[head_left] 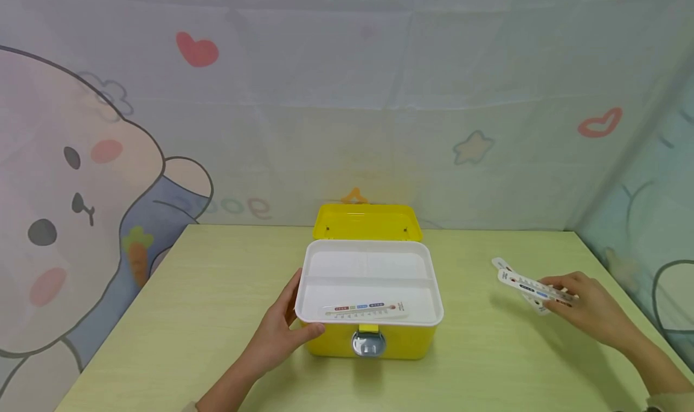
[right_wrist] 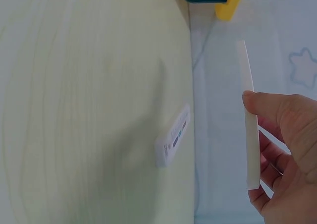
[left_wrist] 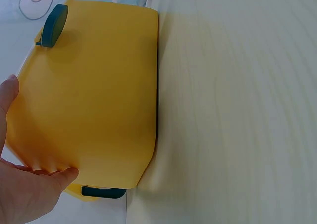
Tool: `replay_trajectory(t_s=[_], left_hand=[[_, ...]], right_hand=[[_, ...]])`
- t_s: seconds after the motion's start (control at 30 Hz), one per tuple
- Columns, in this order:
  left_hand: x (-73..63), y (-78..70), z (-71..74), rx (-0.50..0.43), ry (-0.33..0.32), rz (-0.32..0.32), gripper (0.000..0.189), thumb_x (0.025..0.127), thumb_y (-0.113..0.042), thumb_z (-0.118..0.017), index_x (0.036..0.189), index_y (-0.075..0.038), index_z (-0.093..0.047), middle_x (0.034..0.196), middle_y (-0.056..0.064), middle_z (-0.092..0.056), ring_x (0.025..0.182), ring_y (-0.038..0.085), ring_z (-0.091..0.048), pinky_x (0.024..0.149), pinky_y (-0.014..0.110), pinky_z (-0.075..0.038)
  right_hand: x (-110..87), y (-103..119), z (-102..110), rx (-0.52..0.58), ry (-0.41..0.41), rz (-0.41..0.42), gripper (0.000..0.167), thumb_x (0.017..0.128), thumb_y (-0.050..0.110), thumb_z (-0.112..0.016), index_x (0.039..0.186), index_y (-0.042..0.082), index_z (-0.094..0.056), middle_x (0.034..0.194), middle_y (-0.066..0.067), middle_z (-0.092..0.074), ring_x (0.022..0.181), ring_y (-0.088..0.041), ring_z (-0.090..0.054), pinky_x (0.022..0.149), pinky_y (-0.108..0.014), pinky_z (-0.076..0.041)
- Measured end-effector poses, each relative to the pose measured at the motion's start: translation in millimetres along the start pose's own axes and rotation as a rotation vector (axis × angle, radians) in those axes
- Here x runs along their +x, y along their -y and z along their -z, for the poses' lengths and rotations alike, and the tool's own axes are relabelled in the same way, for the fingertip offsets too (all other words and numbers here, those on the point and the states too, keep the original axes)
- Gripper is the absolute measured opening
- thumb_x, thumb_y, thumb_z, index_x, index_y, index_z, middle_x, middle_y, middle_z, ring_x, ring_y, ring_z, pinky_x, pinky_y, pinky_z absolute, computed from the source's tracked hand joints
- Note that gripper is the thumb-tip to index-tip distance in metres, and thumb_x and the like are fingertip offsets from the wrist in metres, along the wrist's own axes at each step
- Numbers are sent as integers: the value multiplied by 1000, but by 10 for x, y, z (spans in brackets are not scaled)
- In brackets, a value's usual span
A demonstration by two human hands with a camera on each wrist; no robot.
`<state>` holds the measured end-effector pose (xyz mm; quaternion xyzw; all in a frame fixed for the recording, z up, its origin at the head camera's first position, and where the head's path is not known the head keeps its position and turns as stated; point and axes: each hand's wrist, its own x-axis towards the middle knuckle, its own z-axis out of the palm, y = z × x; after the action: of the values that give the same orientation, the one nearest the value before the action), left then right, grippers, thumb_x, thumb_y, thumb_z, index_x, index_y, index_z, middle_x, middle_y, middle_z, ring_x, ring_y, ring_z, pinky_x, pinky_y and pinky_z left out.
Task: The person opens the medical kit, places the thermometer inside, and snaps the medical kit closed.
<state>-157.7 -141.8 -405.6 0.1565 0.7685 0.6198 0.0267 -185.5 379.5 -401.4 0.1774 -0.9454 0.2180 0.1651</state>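
Note:
A yellow storage box (head_left: pixel 320 343) with a white inner tray (head_left: pixel 368 261) stands in the middle of the table, its lid (head_left: pixel 365 222) raised at the back. In the tray's front section lies a white thermometer strip (head_left: pixel 364 310). My left hand (head_left: pixel 271 340) holds the box's front left corner, thumb on the front and fingers along the side. At the right, my right hand (head_left: pixel 593 309) pinches a second white thermometer (right_wrist: pixel 251 144) above the table. Beneath it a third white thermometer (right_wrist: pixel 173 135) lies on the table, partly covered by the held one in the head view.
A silver latch (head_left: pixel 368 343) sits on the box front. The pale wooden table (head_left: pixel 217 279) ends at a cloth backdrop (head_left: pixel 347 99) printed with a cartoon animal, hearts and a star. A similar cloth (head_left: pixel 661 201) hangs along the right side.

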Motion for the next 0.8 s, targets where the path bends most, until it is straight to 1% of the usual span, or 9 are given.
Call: replay_trajectory(t_s=[0.2, 0.5, 0.7, 0.8], left_hand=[[0, 10, 1, -1, 4, -9, 96, 75, -17, -76, 148, -27, -14, 147, 1, -31, 126, 23, -43, 106, 41, -34], [1, 8, 2, -3, 5, -4, 96, 75, -18, -76, 148, -27, -14, 146, 0, -33, 125, 23, -44, 105, 41, -34], [0, 2, 5, -4, 11, -10, 96, 76, -19, -76, 148, -26, -13, 147, 0, -32, 126, 22, -43, 106, 42, -32], [1, 2, 6, -2, 14, -13, 96, 76, -18, -76, 148, -26, -13, 147, 0, -31, 127, 22, -43, 107, 43, -31]], right_hand=[[43, 84, 27, 28, 6, -3, 33, 76, 13, -75, 106, 4, -66, 92, -12, -55, 76, 1, -48, 51, -20, -42], [114, 245, 30, 28, -5, 56, 33, 75, 13, -75, 107, 8, -67, 89, -5, -54, 77, -6, -50, 53, -19, -43], [154, 321, 29, 12, -11, 72, 33, 76, 14, -75, 108, 9, -66, 92, -3, -54, 76, -4, -42, 55, -20, -38], [174, 350, 24, 1, -21, 78, 33, 76, 14, -75, 108, 10, -67, 92, -1, -54, 77, -4, -40, 56, -21, -36]])
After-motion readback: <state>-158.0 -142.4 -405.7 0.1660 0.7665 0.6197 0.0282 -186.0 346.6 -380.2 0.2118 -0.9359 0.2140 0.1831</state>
